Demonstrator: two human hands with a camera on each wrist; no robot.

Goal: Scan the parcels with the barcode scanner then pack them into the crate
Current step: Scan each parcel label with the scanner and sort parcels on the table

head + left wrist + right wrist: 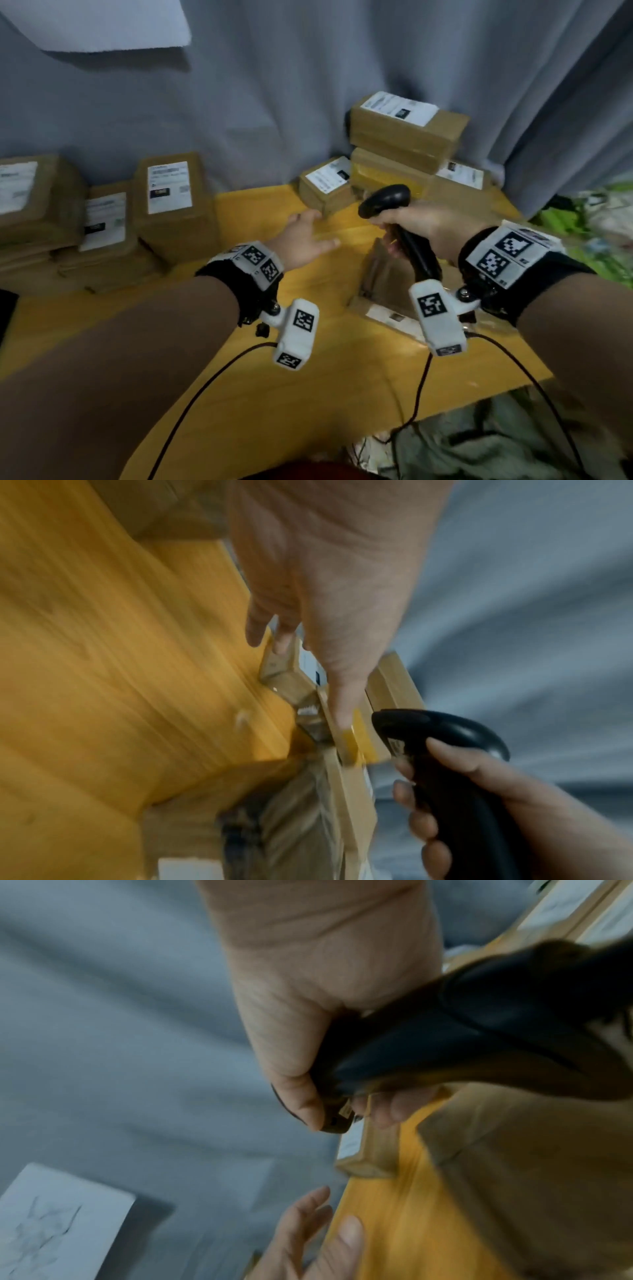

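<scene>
My right hand (416, 222) grips the handle of a black barcode scanner (385, 200), whose head points left over the yellow table (260, 212). The right wrist view shows the fingers curled round the scanner (479, 1031). My left hand (308, 234) is open with spread fingers above the table, just short of a small brown parcel (325, 186) with a white label. In the left wrist view its fingers (339, 696) stretch toward that parcel (286, 674). Another brown parcel (383, 284) lies under my right hand. No crate is in view.
Brown labelled parcels are stacked at the back right (407, 133) and along the left side (171, 202) (106, 226). A grey curtain (274, 85) hangs behind the table. Black cables (421, 387) trail over the table's front edge. Green clutter (589, 219) lies at the right.
</scene>
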